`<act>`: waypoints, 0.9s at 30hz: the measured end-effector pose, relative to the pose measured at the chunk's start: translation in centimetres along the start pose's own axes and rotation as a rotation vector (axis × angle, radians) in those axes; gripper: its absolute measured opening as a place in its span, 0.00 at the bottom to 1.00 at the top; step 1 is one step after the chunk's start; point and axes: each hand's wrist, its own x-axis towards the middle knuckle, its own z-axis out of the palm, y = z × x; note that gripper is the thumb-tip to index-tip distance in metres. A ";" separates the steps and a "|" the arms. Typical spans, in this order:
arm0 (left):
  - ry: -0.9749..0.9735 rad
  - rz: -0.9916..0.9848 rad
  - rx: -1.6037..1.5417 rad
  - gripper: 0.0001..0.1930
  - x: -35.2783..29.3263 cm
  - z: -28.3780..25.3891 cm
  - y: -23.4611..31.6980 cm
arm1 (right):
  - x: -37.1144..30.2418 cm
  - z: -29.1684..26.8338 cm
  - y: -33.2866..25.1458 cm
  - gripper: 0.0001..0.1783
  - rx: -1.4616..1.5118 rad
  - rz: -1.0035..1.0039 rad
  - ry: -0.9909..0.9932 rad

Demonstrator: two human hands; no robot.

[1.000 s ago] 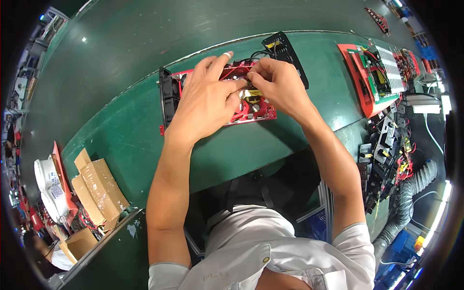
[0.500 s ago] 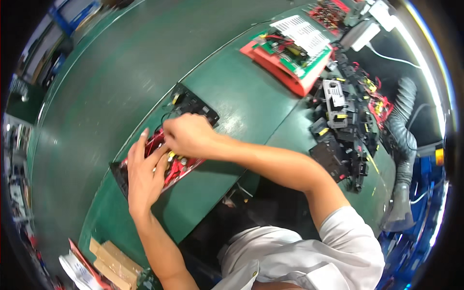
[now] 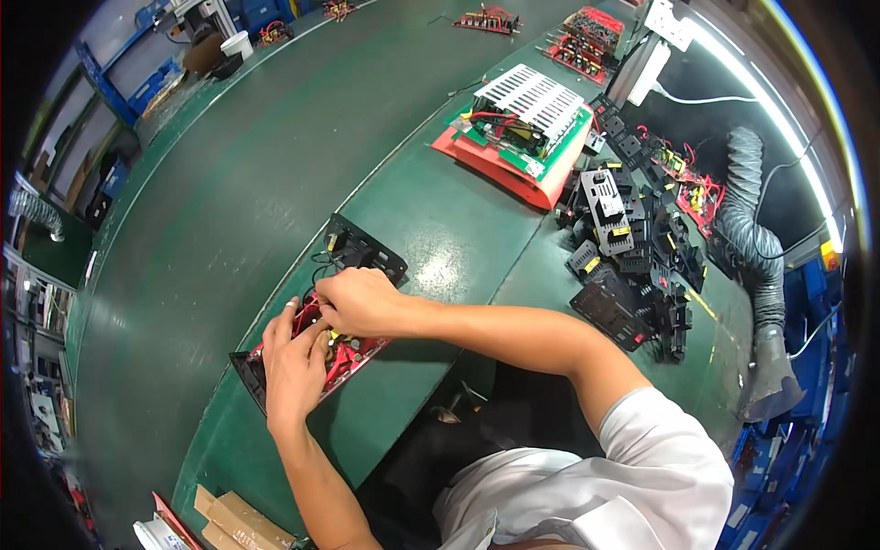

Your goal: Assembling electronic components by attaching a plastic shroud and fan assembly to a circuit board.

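A long circuit board assembly (image 3: 350,359) with red parts, wires and a black end piece (image 3: 247,374) lies at the left of the green bench. My left hand (image 3: 295,367) lies across it, fingers reaching over the far side and thumb among the parts, gripping it. My right hand (image 3: 359,302) is closed over its far end, close to my left fingertips. What the right fingers pinch is hidden. Just beyond, touching the bench, lies a black panel (image 3: 371,252) with round openings. Thin dark wires (image 3: 323,268) run from it toward my right hand.
On the bench ahead, a red holder (image 3: 495,172) carries a green board with a slotted white metal cover (image 3: 532,96). To the right lies a pile of black housings (image 3: 632,247). Cardboard (image 3: 238,522) is at the near left; a grey flexible duct (image 3: 747,220) stands far right.
The whole view has shifted, so the bench sits lower in the picture and more of its far side shows. Both hands stay at the circuit board assembly, in nearly the same pose.
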 end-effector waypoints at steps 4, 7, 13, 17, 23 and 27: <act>0.029 0.030 0.025 0.13 -0.5 0.1 -0.9 | 0.0 -0.2 -0.6 0.14 0.029 0.018 -0.030; 0.108 0.023 -0.035 0.13 -0.9 0.3 -0.9 | -0.3 -1.4 -1.1 0.17 0.090 -0.015 -0.101; 0.184 -0.004 -0.150 0.12 -1.3 0.2 -0.1 | -0.9 -3.4 -2.1 0.13 0.225 -0.091 -0.145; 0.373 0.061 -0.128 0.11 -2.0 0.3 -0.2 | -0.9 -2.7 -2.5 0.11 0.167 -0.210 -0.217; 0.521 0.101 -0.225 0.19 -0.6 0.9 0.1 | -0.6 -3.6 -0.9 0.10 0.205 -0.041 -0.352; 0.575 0.042 -0.503 0.15 -0.8 0.2 -0.5 | 0.6 -4.1 -1.1 0.07 0.974 0.332 -0.498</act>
